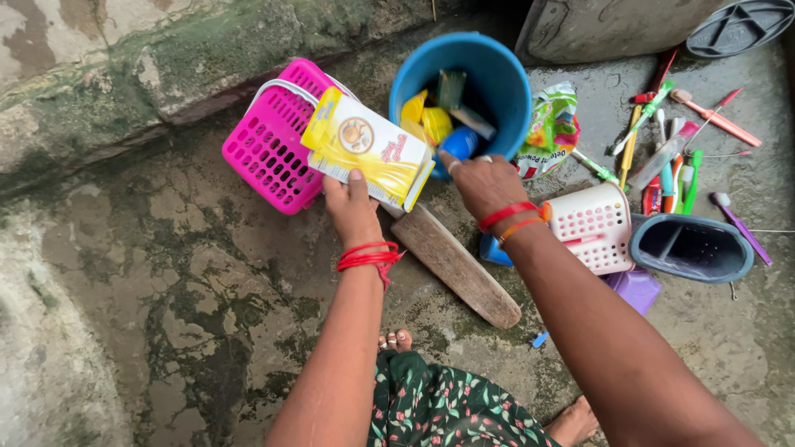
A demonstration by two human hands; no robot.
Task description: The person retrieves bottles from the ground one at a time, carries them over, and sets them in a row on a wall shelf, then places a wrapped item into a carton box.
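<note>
My left hand [352, 207] grips a flat yellow and white packet [368, 149], held up in front of a pink plastic basket [273, 141]. My right hand [484, 182] reaches into a blue bucket [497, 74] and closes on a small blue object [458, 142] at its rim. Inside the bucket lie yellow pieces [426, 120] and a dark sachet [451, 87]. Red threads circle both wrists.
A wooden bat [455, 265] lies on the wet stone floor between my arms. To the right are a white perforated holder [592, 228], a grey-blue holder [691, 248], a green powder packet [551, 124], a purple box [633, 290] and several scattered toothbrushes [671, 149]. A mossy stone ledge [124, 74] runs along the left.
</note>
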